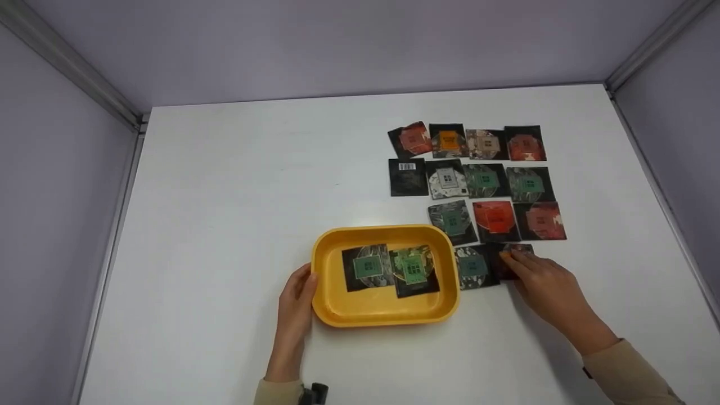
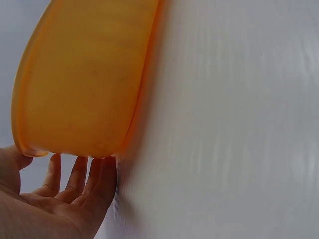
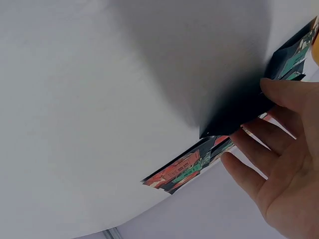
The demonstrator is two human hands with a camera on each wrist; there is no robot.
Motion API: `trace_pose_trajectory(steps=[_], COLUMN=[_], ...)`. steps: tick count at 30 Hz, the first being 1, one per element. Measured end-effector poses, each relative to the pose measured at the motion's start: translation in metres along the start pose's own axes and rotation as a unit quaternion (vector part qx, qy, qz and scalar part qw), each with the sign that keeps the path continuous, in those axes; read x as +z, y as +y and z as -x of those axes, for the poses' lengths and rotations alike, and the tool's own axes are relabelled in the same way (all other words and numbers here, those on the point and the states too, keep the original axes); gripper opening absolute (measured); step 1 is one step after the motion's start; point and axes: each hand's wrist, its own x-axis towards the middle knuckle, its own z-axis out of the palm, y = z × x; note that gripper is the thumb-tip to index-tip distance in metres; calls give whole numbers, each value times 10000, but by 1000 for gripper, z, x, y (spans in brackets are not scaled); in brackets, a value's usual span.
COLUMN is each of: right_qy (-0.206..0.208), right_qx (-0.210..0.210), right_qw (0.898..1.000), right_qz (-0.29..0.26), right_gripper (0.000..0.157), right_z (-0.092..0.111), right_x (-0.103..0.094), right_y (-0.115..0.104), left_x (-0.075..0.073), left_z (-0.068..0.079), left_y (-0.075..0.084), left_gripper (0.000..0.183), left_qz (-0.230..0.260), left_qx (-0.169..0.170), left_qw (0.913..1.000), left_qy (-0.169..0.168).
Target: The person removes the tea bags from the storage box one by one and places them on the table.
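A yellow plastic tray [image 1: 385, 325] stands on the table with two square printed packets inside, one with a grey-green label [image 1: 368, 266] and one with a bright green label [image 1: 414, 271]. My left hand [image 1: 296, 295] grips the tray's left end, thumb at the rim and fingers against the outer wall [image 2: 75, 99]. To the tray's right, my right hand [image 1: 548, 287] pinches a dark square packet [image 1: 508, 271], partly hidden by the fingers. In the right wrist view the thumb lies on this dark packet [image 3: 239, 112], which tilts off the tabletop. A teal-labelled packet [image 1: 474, 266] lies between it and the tray.
Several more square packets lie in rows beyond the right hand, among them a red one [image 1: 496, 220], an orange-labelled one [image 1: 449, 140] and one barcode side up [image 1: 408, 179]. The white table [image 1: 236, 214] meets grey-lilac panels [image 1: 360, 50] at the back and sides.
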Motion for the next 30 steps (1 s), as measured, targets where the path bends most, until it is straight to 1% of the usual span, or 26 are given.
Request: trace_pose_trajectory(steps=[4,9,13,17,20,25,27,30], right_qy=[-352,-615,-715,-683,-505,-179,-141,-222], right_qx=[34,97,141,124,-12,-421,-608,-921], right_qw=[9993,9981,9973,9975,9987,9990,9980,9952], right_qz=[75,34,58,116,80,-11,-103,-243], right_gripper=[53,53,50,46,45,41,40,40], right_z=[1,2,0,-6,-13,-29,-36,-45], right_x=[0,-2,-8,-22,-35,-53,-59,-67], right_y=[-1,-2,-6,-18,-32,-56,-66,-84], left_x=[0,0,0,0,-1,-1,-1,-1], left_z=[1,1,0,0,1,1,2,3], left_y=[-1,-1,0,0,0,1,2,3], left_gripper=[52,51,50,52,54,54,54,53], left_qz=[-12,-18,-8,-11,-24,-29,-7,75], left_qx=[90,87,109,125,141,122,77,75], left_qw=[10000,10000,9999,9999,9998,9998,9999,9999], left_qy=[-13,-38,-51,-92,-117,-127,-125,-124])
